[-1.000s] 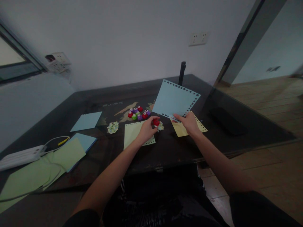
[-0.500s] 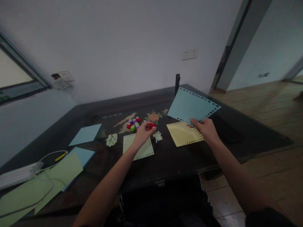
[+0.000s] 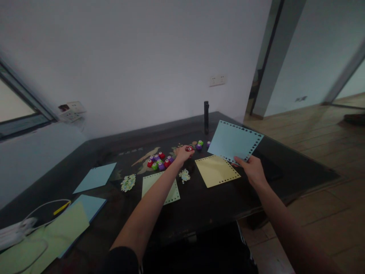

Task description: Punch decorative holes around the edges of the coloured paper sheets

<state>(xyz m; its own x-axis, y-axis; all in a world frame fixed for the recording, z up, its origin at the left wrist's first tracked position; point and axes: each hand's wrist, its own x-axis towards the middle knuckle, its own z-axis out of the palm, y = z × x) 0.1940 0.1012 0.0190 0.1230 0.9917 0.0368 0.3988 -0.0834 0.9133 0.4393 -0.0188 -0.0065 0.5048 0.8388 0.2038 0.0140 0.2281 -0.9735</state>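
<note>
Reaching farther now, left hand (image 3: 182,153) apparently grips red punch (image 3: 189,148)

Pale blue sheet (image 3: 235,141) in my right grip (image 3: 252,171), w/ dark punched hearts round its edge. Red punch (image 3: 189,148) in my left grip (image 3: 182,154). Yellow sheet (image 3: 217,171) & light green sheet (image 3: 160,187), both w/ dotted punched borders. Other punches (image 3: 158,161): red, purple, green. Bench (image 3: 199,198) dark brown, w/ painted flower pattern. Plain blue sheet (image 3: 95,177) at far left.

green sheet (image 3: 42,243) cut by edge
</note>
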